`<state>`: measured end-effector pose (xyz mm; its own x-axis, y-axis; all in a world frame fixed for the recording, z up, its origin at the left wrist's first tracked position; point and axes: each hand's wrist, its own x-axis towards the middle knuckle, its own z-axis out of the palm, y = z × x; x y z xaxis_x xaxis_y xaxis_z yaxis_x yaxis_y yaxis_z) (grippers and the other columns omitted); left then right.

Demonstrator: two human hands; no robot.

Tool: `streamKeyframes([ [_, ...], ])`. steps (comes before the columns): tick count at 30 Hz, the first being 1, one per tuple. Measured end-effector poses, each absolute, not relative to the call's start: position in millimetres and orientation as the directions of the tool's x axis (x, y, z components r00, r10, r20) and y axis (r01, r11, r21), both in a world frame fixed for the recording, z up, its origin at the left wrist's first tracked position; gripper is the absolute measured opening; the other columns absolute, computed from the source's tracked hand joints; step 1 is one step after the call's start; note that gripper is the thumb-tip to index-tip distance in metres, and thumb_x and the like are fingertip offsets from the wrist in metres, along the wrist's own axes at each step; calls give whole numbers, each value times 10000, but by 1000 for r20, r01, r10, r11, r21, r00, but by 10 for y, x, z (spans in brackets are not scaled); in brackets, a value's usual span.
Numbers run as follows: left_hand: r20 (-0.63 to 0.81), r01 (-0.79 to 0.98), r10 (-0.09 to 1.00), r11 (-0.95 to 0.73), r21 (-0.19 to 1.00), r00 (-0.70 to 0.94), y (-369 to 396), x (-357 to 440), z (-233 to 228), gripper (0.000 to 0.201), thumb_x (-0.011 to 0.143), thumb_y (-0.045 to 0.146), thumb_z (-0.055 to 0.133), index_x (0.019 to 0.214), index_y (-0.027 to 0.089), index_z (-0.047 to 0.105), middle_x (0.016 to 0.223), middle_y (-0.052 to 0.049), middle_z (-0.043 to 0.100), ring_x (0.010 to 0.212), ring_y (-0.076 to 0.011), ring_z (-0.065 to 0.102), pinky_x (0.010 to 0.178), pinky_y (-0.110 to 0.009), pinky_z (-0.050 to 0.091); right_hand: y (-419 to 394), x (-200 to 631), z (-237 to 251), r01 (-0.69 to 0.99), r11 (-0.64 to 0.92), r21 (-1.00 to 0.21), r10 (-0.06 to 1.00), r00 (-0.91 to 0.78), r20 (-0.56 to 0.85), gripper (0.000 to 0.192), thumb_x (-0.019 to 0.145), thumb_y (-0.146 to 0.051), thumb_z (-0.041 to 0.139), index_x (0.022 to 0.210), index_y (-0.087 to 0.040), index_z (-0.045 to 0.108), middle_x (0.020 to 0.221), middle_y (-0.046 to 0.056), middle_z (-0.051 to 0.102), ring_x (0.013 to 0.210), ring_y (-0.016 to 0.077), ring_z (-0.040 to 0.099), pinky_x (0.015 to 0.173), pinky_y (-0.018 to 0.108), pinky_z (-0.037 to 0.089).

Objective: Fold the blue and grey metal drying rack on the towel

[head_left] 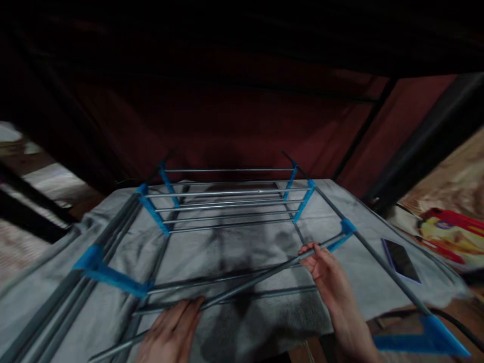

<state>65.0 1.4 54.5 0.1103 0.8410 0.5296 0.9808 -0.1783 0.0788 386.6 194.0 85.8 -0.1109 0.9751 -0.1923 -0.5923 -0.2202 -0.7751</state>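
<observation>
A rack frame of grey metal tubes and blue plastic connectors (pixel 91 259) lies on a grey cloth. One loose-ended metal tube (pixel 247 287) slants across its near part, from the lower left up to the blue connector (pixel 348 227) on the right. My right hand (pixel 327 277) is closed around this tube close to that connector, thumb and fingers pinching it. Further down the same tube, my left hand (pixel 172 327) curls over it with the knuckles up; its thumb is hidden. The tube's left end sticks out past my left hand, below the left blue connector.
A phone (pixel 401 259) lies on the grey cloth (pixel 264 315) right of the frame. Beyond it is a red and yellow package (pixel 451 237). Dark red panels (pixel 227 126) rise behind the rack. Another blue connector (pixel 427 340) juts out at the lower right.
</observation>
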Motion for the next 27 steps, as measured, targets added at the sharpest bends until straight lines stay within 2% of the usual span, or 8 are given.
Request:
streamKeyframes([
  [4,439,985,898,-98,143,26,141,904,821,301,989,221,426,1218,241,620,1052,-31,717,898,-163,684,837,-303,539,1978,3939,698,-474,-255,-843,966,-92,-241,219,738,-377,782,864,-210,720,893,37,713,827,182,677,770,325,580],
  [9,287,970,958,-52,238,-20,262,1034,1004,273,990,208,450,1217,242,598,1032,-34,674,933,-177,635,893,-353,487,1908,4003,472,-379,-275,-884,961,-85,-262,198,723,-388,766,864,-251,739,964,66,725,949,248,690,899,432,576],
  [12,212,970,977,-62,235,12,297,1062,1000,283,983,178,449,1224,248,581,1058,-28,656,953,-182,610,930,-363,454,1791,3973,333,-382,-374,-845,926,-107,-361,208,698,-406,792,854,-277,745,987,53,733,964,243,696,902,426,590],
  [17,155,971,982,-137,197,107,381,1156,923,339,948,134,494,1259,257,551,1085,-24,642,973,-178,596,952,-343,430,1622,3890,158,-381,-568,-729,819,-180,-545,375,517,-398,900,844,-273,764,1026,58,744,981,271,707,869,416,619],
  [22,149,967,980,-160,201,131,518,1202,810,275,964,167,498,1213,260,570,1036,-6,651,960,-172,598,941,-332,431,1590,3914,126,-324,-607,-726,794,-200,-574,450,463,-401,934,863,-270,775,1072,70,747,1014,278,708,859,348,622],
  [27,135,965,983,-155,213,129,607,1168,736,224,961,152,499,1145,245,587,1045,-8,654,955,-166,596,922,-320,432,1592,3886,111,-336,-590,-734,806,-195,-559,436,487,-413,932,861,-253,775,1057,68,750,1020,273,708,892,354,610],
])
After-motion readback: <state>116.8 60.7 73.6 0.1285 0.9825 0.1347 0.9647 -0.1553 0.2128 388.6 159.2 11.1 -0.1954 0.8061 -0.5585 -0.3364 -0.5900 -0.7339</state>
